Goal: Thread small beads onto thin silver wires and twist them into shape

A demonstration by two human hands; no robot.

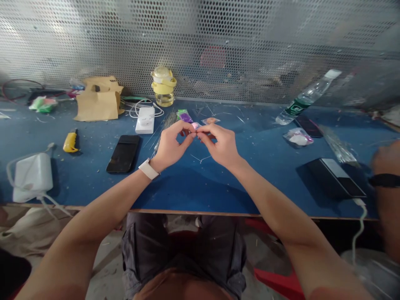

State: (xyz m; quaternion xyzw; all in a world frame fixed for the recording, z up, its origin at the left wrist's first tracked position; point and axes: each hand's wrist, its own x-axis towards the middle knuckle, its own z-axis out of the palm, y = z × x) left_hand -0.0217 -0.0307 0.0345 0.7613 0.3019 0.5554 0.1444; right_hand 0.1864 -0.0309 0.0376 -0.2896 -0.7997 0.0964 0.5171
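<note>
My left hand (172,143) and my right hand (218,143) meet above the blue table (193,183), fingertips pinched together on a small pale pink piece (196,126). What the piece is I cannot make out. A white band is on my left wrist. Thin bent wires (201,158) lie on the table just under my hands. Small bags of coloured bits, purple and green (184,116) and orange (210,121), lie just beyond my fingers.
A black phone (123,153), white box (145,120), yellow clip (70,142), paper bag (98,100) and yellow jar (163,86) sit left and back. A white charger (33,177) lies far left. A bottle (304,100), black box (336,177) and another person's arm (387,179) are right.
</note>
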